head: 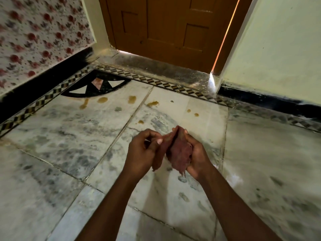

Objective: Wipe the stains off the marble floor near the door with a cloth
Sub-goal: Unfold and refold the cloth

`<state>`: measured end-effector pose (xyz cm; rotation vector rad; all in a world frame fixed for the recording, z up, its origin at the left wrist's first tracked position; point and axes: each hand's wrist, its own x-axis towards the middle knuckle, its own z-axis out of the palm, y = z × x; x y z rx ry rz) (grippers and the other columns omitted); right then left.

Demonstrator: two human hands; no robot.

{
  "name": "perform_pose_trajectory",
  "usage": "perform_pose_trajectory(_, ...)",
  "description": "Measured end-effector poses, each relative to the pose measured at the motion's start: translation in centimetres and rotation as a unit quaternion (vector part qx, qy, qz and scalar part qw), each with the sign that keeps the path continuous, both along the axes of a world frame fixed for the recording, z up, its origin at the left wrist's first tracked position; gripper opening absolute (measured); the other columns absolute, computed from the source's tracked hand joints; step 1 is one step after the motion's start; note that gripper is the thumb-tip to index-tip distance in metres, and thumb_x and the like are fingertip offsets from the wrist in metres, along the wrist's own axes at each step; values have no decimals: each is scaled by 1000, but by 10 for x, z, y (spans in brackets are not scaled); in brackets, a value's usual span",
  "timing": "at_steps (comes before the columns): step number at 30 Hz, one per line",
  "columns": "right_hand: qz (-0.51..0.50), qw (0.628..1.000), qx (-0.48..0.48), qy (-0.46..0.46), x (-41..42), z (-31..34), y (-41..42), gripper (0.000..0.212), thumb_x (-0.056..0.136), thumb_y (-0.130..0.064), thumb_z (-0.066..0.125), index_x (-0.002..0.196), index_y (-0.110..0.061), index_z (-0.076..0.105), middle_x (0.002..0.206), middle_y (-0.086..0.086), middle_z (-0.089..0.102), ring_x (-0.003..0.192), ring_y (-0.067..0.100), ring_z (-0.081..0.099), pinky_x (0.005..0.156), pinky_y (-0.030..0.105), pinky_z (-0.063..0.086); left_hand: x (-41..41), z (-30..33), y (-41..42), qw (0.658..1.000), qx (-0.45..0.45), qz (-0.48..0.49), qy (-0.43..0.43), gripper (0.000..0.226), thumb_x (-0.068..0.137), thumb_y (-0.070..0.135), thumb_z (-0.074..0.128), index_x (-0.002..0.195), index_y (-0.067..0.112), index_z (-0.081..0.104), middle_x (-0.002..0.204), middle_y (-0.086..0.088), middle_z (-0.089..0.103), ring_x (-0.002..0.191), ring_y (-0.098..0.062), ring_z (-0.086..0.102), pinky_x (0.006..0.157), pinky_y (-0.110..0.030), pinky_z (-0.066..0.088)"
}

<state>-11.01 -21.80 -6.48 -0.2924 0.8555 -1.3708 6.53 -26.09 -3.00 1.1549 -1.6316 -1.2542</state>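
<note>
Several brown stains [102,100] on marble floor [57,136], wooden door [166,26] beyond, cloth [178,152] held above

Stains [102,100] on floor [60,136] btwn hands & door [173,23]

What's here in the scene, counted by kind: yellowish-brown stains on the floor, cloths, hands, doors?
Yellowish-brown stains: 8
Reddish cloth: 1
Hands, left hand and right hand: 2
Wooden door: 1
Total: 12
</note>
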Motion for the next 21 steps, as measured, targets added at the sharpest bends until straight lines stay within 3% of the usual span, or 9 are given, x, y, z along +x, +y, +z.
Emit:
perform_pose_trajectory(3,6,997,-19,77,-13,6,11,33,95,-15,65,126,-8,75,128,21,74,117,41,71,90,47,63,4,40,-14,989,-116,-36,-86,18,97,10,69,91,25,75,96,4,67,85,-6,66,77,-18,50)
perform_pose_trajectory(5,18,979,-57,195,-19,13,14,50,92,2,69,139,-14,68,134,13,73,123,35,71,89,44,63,4,72,-22,978,-151,-79,-123,19,98,9,70,92,26,77,98,5,64,86,-5,62,76,-12,45)
perform_pose_trajectory(7,54,955,-95,277,-21,22,16,55,86,10,74,137,-10,67,130,16,75,119,31,73,91,39,63,2,100,-28,966,-161,-139,-150,18,98,11,70,94,27,79,99,7,64,86,-5,61,75,-14,46)
perform_pose_trajectory(12,109,913,-142,367,-26,43,8,44,73,0,93,108,11,70,109,38,72,100,39,74,97,58,58,-5,133,-49,933,-187,-226,-210,17,98,11,72,98,26,80,103,8,69,98,-12,66,81,-30,54)
perform_pose_trajectory(16,107,920,-129,353,-16,51,8,48,70,-2,96,110,9,72,105,43,70,94,57,72,91,70,57,-6,123,-60,955,-169,-186,-161,15,97,9,73,100,22,80,100,12,73,83,-1,65,74,-22,54)
perform_pose_trajectory(18,113,923,-122,347,-13,53,11,42,70,-5,95,104,5,74,96,38,72,83,49,72,79,62,58,-1,101,-65,968,-159,-134,-137,16,95,7,75,99,22,79,97,10,75,76,0,63,70,-21,51)
perform_pose_trajectory(21,131,932,-94,325,-8,54,20,35,72,1,94,98,3,70,92,26,75,83,36,73,79,53,61,9,58,-67,989,-92,-77,-84,22,90,1,79,94,23,78,90,6,76,76,-7,69,70,-32,58)
